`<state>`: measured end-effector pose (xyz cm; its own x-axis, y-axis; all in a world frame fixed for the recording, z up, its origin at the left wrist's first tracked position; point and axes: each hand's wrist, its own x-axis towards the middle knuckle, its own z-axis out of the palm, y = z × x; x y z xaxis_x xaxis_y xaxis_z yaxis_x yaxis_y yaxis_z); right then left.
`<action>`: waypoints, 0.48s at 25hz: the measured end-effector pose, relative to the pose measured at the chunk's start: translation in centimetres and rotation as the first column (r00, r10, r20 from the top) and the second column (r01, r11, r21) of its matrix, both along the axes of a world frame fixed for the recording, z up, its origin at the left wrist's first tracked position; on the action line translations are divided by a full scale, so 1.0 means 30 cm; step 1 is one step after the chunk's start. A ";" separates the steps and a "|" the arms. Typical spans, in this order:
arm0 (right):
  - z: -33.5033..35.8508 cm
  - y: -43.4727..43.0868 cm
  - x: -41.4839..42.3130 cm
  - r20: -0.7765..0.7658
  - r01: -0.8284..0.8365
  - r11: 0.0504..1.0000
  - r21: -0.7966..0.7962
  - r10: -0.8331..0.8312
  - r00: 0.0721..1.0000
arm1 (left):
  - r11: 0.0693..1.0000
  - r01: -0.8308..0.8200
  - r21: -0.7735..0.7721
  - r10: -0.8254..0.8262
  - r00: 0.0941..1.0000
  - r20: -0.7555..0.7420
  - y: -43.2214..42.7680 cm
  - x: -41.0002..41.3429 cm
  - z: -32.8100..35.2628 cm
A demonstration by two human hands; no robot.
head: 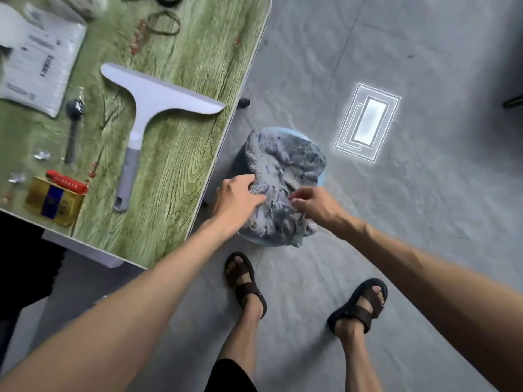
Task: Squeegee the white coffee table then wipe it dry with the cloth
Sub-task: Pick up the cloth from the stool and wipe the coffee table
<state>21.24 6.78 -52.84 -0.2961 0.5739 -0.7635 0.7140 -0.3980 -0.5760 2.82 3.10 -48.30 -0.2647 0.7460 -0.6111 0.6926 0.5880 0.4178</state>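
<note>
**Both hands on the cloth, squeegee lying on the table**

I am looking down at both of my hands working a grey cloth that is bunched over a pale blue basin on the grey floor, just off the table's right edge; my left hand is pressing down on the cloth's near-left side with fingers curled into the pile, gripping a fold of it; my right hand is pinching a ridge of the cloth between thumb and fingertips, so both grips are closed on fabric.

The squeegee is lying flat on the table, well apart from either hand; its blade is pointing toward the far side and reaching close to the right edge, while its grey handle is running back toward the near edge.

Toward the table's left side a printed sheet is sitting near the far-left corner; a gold and blue box with a red lighter touching it is resting near the near edge.

My sandalled feet are standing on the floor just behind the basin.
</note>
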 end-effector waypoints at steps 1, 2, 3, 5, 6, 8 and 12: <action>0.069 0.026 0.032 -0.021 0.013 0.999 0.036 -0.012 1.000 | 0.998 0.050 0.031 -0.051 0.998 0.038 0.028 0.018 0.079; 0.150 0.058 0.068 -0.053 0.063 0.997 0.044 -0.060 0.997 | 0.993 0.102 0.061 -0.105 0.993 0.055 0.062 0.041 0.169; 0.249 0.094 0.108 -0.098 0.148 0.989 -0.002 -0.148 0.984 | 0.980 0.182 0.083 -0.186 0.982 0.039 0.098 0.074 0.274; 0.450 0.158 0.181 -0.167 0.325 0.922 -0.212 -0.362 0.917 | 0.916 0.386 0.106 -0.386 0.922 -0.025 0.169 0.156 0.482; 0.572 0.191 0.226 -0.184 0.372 0.871 -0.320 -0.443 0.878 | 0.885 0.456 0.098 -0.454 0.890 -0.041 0.208 0.212 0.607; 0.823 0.236 0.317 -0.229 0.363 0.807 -0.466 -0.506 0.832 | 0.858 0.510 0.057 -0.511 0.859 0.006 0.266 0.337 0.871; 1.305 0.261 0.534 -0.327 0.332 0.812 -0.480 -0.517 0.791 | 0.884 0.467 0.022 -0.452 0.841 0.296 0.297 0.606 1.332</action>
